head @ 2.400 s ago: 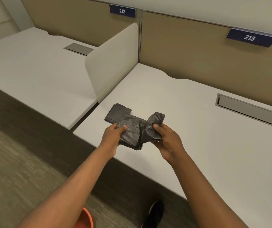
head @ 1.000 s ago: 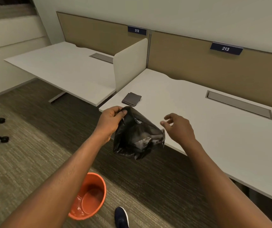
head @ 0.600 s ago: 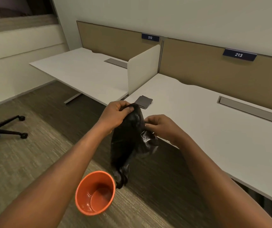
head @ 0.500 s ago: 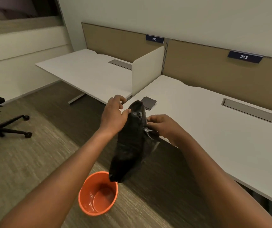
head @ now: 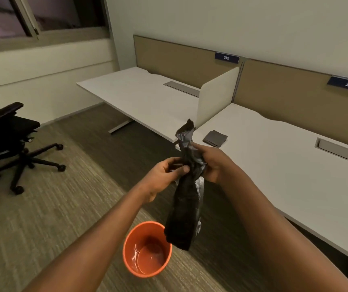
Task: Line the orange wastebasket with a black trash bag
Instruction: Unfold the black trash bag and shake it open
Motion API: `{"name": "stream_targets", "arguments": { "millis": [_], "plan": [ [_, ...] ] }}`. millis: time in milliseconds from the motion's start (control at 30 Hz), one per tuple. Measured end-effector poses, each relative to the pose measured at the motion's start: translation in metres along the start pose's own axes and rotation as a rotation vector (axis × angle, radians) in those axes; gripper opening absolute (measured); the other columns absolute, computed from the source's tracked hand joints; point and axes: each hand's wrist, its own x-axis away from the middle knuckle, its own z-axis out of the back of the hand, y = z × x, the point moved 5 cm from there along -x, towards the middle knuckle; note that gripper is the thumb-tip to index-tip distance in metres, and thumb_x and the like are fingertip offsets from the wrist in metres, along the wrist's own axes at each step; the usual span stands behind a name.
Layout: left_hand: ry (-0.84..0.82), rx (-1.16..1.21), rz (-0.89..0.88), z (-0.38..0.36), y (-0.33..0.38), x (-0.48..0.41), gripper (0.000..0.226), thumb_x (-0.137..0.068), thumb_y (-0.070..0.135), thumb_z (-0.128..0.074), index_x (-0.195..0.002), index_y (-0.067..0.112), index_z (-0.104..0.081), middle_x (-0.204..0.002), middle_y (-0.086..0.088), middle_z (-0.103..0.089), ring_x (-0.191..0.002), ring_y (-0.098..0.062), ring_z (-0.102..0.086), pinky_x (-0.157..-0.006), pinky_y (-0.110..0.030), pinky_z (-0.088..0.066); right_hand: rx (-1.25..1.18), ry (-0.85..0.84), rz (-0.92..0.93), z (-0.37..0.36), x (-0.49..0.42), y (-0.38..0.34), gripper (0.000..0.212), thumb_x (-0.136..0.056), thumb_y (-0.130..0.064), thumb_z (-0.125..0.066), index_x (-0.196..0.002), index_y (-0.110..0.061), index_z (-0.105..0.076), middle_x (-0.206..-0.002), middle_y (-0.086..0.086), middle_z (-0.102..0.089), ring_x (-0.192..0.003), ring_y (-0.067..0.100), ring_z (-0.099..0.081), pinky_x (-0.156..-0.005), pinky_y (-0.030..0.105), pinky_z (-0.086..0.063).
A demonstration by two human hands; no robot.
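A black trash bag hangs long and crumpled in front of me, with its top end sticking up above my hands. My left hand pinches it on the left side and my right hand grips it on the right, both near the upper part. The orange wastebasket stands upright and empty on the carpet, directly below and slightly left of the bag's lower end. The bag's bottom hangs just above the basket's right rim.
A folded dark bag lies on the white desk to my right. A second desk stands behind a white divider. A black office chair is on the carpet at the left.
The bag has unfolded from a crumpled bundle into a long hanging shape. My hands have shifted down its upper part, so its top end now sticks up. I have stepped back from the desk.
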Motion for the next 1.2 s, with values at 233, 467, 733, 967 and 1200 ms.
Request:
{"name": "stream_targets", "arguments": {
  "millis": [233, 467, 733, 967, 1200],
  "plan": [
    [0.175, 0.258, -0.024, 0.033, 0.001, 0.002, 0.017, -0.092, 0.021, -0.066, -0.089, 0.029, -0.081, -0.098, 0.000, -0.080, -0.094, -0.015, -0.075, -0.070, -0.027, -0.057, -0.315, -0.159, 0.079, -0.044, 0.001, -0.018, 0.064, -0.093, -0.057, -0.057, -0.127, -0.003, -0.059, -0.119, 0.018, -0.070, -0.102, 0.028, -0.071, -0.083, 0.038, -0.059],
    [0.344, 0.458, 0.023, 0.059, 0.005, -0.004, 0.017, -0.090, 0.022, -0.070, -0.080, 0.025, -0.082, -0.092, -0.008, -0.080, -0.085, -0.023, -0.078, -0.063, -0.032, -0.060, 0.779, 0.087, 0.496, -0.045, 0.011, 0.026, 0.050, -0.075, -0.073, -0.067, -0.110, -0.038, -0.067, -0.095, -0.019, -0.068, -0.085, -0.002, -0.066, -0.068, 0.019, -0.052],
    [0.432, 0.349, 0.025, 0.093, 0.006, -0.008, 0.016, -0.097, 0.017, -0.059, -0.082, 0.019, -0.066, -0.062, 0.000, -0.069, -0.051, -0.013, -0.066, -0.049, -0.030, -0.052, 0.560, 0.138, 0.388, -0.014, -0.013, 0.037, 0.011, -0.093, -0.034, -0.069, -0.094, -0.026, -0.077, -0.084, -0.011, -0.079, -0.076, 0.004, -0.075, -0.058, 0.018, -0.055],
    [0.730, 0.444, 0.075, 0.147, -0.008, 0.005, 0.014, -0.092, 0.027, -0.058, -0.087, 0.014, -0.063, -0.078, -0.004, -0.065, -0.066, -0.018, -0.061, -0.061, -0.032, -0.047, -0.019, 0.076, 0.160, 0.018, -0.016, 0.027, 0.021, -0.095, -0.026, -0.066, -0.102, -0.007, -0.075, -0.093, 0.010, -0.077, -0.078, 0.022, -0.071, -0.069, 0.031, -0.056],
    [0.196, 0.338, 0.206, 0.081, -0.027, 0.004, 0.050, -0.086, 0.058, -0.065, -0.118, 0.022, -0.072, -0.116, -0.005, -0.077, -0.105, -0.027, -0.070, -0.095, -0.046, -0.050, -0.472, -0.056, -0.079, -0.008, -0.020, 0.032, 0.036, -0.101, -0.022, -0.058, -0.129, -0.001, -0.062, -0.129, 0.021, -0.062, -0.124, 0.032, -0.059, -0.116, 0.049, -0.038]
  ]
}}
